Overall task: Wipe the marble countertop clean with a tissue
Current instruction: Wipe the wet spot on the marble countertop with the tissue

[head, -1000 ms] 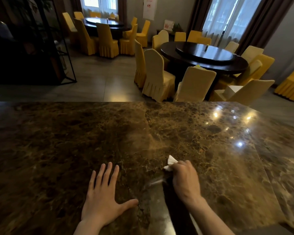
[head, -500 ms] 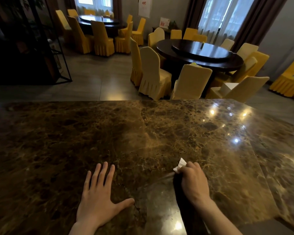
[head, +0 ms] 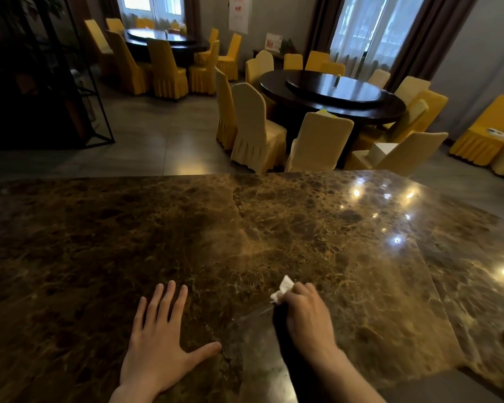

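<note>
Left hand [head: 160, 349] flat on marble surface [head: 99, 242], fingers spread, grip released. Right hand [head: 306, 315] clenched around white tissue [head: 280, 290], pressed to surface near front edge. Yellow chairs [head: 253, 126], round table [head: 332, 94] beyond.

The left hand [head: 160, 344] lies flat, fingers spread, on the near part of the brown marble countertop [head: 128, 242]. Just to its right, the right hand [head: 306, 315] is closed around a crumpled white tissue [head: 281, 289], pressing it to the stone. Beyond the far edge stand a dark round table [head: 332, 96] and yellow-covered chairs [head: 253, 126]
</note>
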Demonstrator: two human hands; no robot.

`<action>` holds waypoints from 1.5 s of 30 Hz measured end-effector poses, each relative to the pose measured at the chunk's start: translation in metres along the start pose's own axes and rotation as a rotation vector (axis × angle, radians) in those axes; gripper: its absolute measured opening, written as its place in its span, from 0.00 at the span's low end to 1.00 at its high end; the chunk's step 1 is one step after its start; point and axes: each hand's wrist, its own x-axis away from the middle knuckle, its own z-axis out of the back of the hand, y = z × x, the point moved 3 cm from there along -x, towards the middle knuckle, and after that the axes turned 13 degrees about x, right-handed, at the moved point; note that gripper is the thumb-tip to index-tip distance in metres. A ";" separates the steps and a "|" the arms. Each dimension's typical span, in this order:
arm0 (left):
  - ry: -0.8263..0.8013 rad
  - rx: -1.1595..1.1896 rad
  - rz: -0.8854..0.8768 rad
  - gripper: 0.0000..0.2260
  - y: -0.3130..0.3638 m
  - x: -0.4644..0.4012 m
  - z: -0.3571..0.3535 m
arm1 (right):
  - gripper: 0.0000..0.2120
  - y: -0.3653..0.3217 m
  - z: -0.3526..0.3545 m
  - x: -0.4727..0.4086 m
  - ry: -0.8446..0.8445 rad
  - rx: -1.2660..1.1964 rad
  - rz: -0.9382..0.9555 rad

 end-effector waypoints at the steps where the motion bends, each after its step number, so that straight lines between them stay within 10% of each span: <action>1: -0.001 0.000 -0.003 0.60 0.000 0.001 0.000 | 0.05 0.009 0.003 -0.005 -0.006 0.009 -0.053; 10: -0.003 0.012 0.008 0.60 0.000 -0.001 0.000 | 0.07 0.086 0.014 -0.045 -0.061 -0.771 -0.793; 21: 0.021 0.006 -0.005 0.60 0.000 0.000 -0.001 | 0.11 0.054 0.007 -0.022 -0.037 -0.095 -0.143; 39: 0.023 0.001 -0.004 0.59 0.000 0.000 -0.001 | 0.08 -0.025 -0.008 0.021 0.051 -0.153 0.280; 45: 0.010 -0.009 0.010 0.60 0.000 -0.001 -0.001 | 0.12 0.077 0.004 -0.009 0.096 0.011 -0.166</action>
